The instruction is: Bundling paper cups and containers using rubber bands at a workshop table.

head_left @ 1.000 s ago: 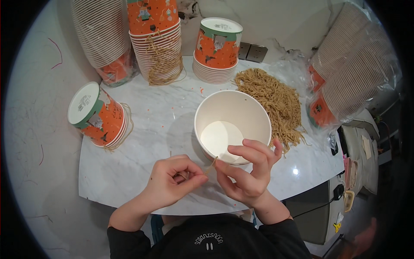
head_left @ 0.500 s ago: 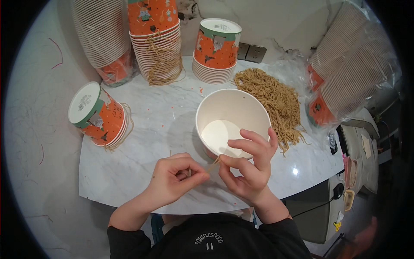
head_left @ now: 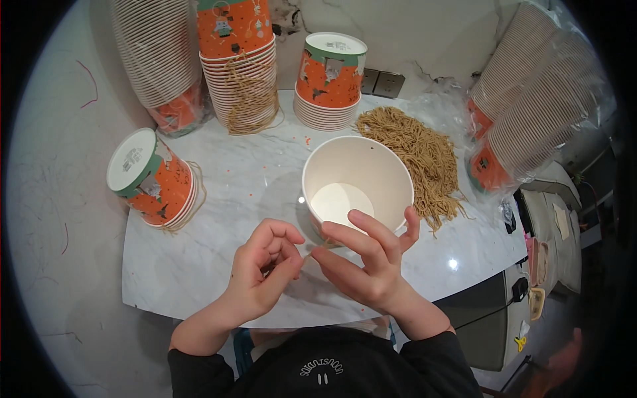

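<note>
A large paper bucket (head_left: 358,162), white inside, stands mouth up before me. My left hand (head_left: 265,265) is at its near left, fingers curled and thumb pressed to them around a thin tan cord (head_left: 307,256). The cord is short in view and mostly hidden by fingers. On its other side, my right hand (head_left: 368,265) has its index fingertip at the cord, thumb hidden beneath; the other fingers spread over the bucket's near rim. More tan cord (head_left: 329,243) shows beneath that hand, against the bucket's near side.
A heap of loose tan cords (head_left: 418,166) lies right of the bucket. Upside-down orange buckets stand at left (head_left: 156,179) and back (head_left: 330,73). A taller stack (head_left: 237,86) has cords draped over it. Plastic-wrapped stacks stand at back left (head_left: 156,60) and right (head_left: 531,119).
Both hands have shifted left. My left fingers have lifted and my right index finger has straightened out. The cord stretch between the hands has become shorter in view.
</note>
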`<state>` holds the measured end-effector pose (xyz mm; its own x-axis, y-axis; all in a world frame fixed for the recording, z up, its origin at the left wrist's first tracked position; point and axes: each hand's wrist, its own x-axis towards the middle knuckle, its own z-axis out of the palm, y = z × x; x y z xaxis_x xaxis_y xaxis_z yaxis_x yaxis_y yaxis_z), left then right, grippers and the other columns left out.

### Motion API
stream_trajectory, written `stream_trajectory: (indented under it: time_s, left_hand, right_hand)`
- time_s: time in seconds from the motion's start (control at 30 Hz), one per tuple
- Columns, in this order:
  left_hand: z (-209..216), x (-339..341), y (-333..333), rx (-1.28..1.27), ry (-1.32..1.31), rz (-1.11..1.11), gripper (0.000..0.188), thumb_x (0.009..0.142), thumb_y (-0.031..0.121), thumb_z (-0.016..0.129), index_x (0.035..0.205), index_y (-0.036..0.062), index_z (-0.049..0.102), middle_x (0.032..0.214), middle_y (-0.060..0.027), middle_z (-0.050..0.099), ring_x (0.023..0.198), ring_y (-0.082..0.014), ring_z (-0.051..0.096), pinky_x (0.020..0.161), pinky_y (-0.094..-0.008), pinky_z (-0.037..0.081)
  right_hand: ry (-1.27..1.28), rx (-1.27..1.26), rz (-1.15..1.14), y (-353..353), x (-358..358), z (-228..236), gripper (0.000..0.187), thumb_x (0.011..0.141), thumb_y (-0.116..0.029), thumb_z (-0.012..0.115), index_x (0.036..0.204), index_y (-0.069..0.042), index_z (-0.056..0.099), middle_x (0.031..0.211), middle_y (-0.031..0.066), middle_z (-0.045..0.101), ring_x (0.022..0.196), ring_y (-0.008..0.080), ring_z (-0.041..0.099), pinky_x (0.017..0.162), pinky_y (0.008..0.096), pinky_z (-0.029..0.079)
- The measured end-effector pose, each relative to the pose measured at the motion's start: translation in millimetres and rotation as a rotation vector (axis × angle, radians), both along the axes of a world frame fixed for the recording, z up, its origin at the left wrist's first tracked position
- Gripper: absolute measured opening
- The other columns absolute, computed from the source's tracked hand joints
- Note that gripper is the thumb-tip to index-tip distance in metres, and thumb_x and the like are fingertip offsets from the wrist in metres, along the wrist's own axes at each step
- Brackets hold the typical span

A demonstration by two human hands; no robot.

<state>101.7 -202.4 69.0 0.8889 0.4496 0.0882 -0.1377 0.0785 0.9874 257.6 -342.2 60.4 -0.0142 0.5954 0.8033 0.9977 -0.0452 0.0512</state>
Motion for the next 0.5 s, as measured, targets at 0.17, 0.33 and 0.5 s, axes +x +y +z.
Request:
stream_trajectory:
  time_s: [0.17,0.33,0.5]
  left_hand:
    - [-0.5,-3.1,-0.8,0.014,-0.035,-0.041,0.023,0.094,-0.003,0.057,0.115,0.0029,0.048,0.085,0.0005,0.060,0.071,-0.0003,0.052,0.061,-0.0154,0.037]
    - [-0.6,-4.3,-0.8,0.029,-0.039,-0.086,0.023,0.092,-0.007,0.058,0.107,0.0045,0.046,0.085,0.0013,0.058,0.072,0.0003,0.052,0.059,-0.0150,0.035]
    - [4.7,-5.8,-0.6,-0.021,0.003,-0.119,0.022,0.092,-0.004,0.060,0.106,0.0040,0.045,0.087,-0.0033,0.059,0.075,-0.0058,0.055,0.068,-0.0195,0.045]
  right_hand:
    - [-0.025,-0.013,-0.003,1.6,-1.6,1.2,0.018,0.070,-0.020,0.079,0.085,-0.028,0.074,0.123,-0.0092,0.064,0.122,0.0176,0.053,0.119,0.0612,0.011]
    - [-0.076,-0.028,0.005,3.6,0.9,1.4,0.016,0.071,-0.022,0.079,0.080,-0.027,0.067,0.126,-0.0101,0.063,0.126,0.0155,0.053,0.118,0.0628,0.009]
    - [-0.087,-0.027,0.041,5.3,3.0,0.5,0.015,0.073,-0.024,0.078,0.079,-0.026,0.064,0.127,-0.0100,0.063,0.127,0.0158,0.053,0.117,0.0649,0.008]
